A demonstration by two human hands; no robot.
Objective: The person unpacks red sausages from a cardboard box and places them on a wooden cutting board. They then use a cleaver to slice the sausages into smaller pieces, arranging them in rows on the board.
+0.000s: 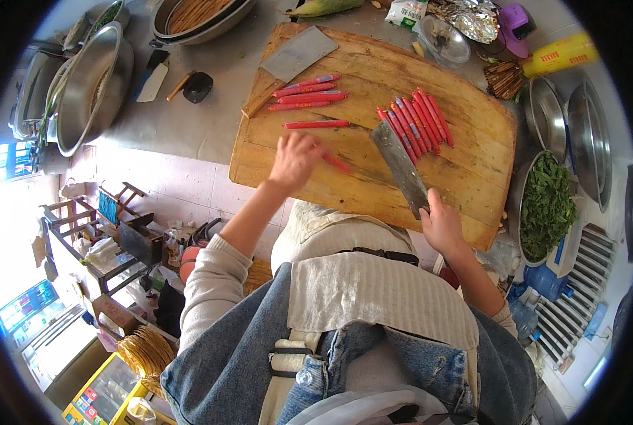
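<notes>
In my right hand [442, 223] is the handle of a cleaver [399, 166]; its broad blade lies against a row of several red-wrapped sausages [421, 122] on the wooden cutting board [373, 195]. My left hand [295, 159], somewhat blurred, is closed on the end of one red sausage [338, 162], which slants over the board's near left part. Just beyond it a single sausage [316, 125] lies crosswise. Several more sausages [309, 91] are grouped farther off, beside a second cleaver [301, 54] with a wooden handle at the board's far left corner.
A steel bowl of leafy greens [546, 205] stands right of the board, with steel basins [589, 138] behind it. At the left are a large steel basin [93, 88], a white-bladed knife [152, 83] and a black scoop-like tool [197, 87]. A pan of brown sticks [196, 15] sits far left.
</notes>
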